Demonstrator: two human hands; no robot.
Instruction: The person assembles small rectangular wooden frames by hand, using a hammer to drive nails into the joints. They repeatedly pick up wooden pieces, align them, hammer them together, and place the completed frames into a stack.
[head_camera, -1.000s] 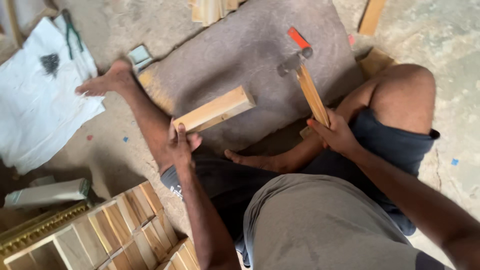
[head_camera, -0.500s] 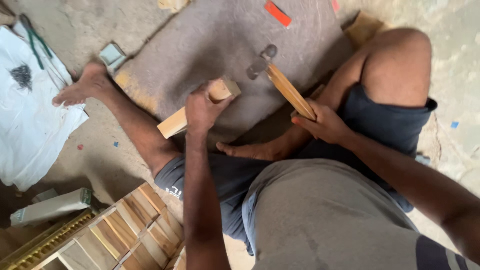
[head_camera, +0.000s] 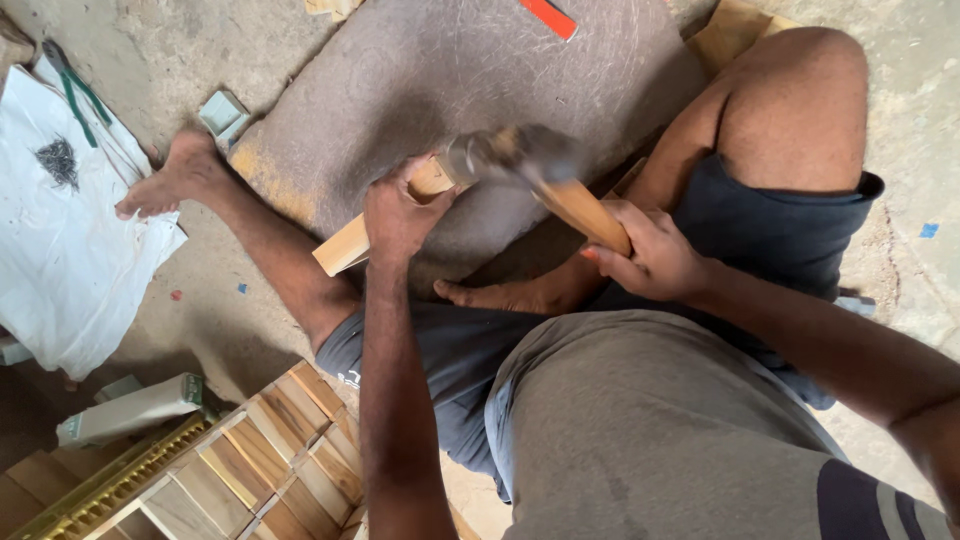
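I sit on the floor with a flat grey stone slab in front of me. My left hand grips a short pale wooden block that rests on the slab's near edge. My right hand holds the wooden handle of a hammer. Its metal head is blurred, right above the block's far end beside my left fingers.
A white cloth at the left carries a small heap of nails and green-handled pliers. A slatted wooden frame lies at the lower left. My bare left foot reaches toward the cloth. A red strip lies on the slab.
My left hand slid up the block and pinned it to the slab. The hammer swung from raised at the right down onto the block's far end.
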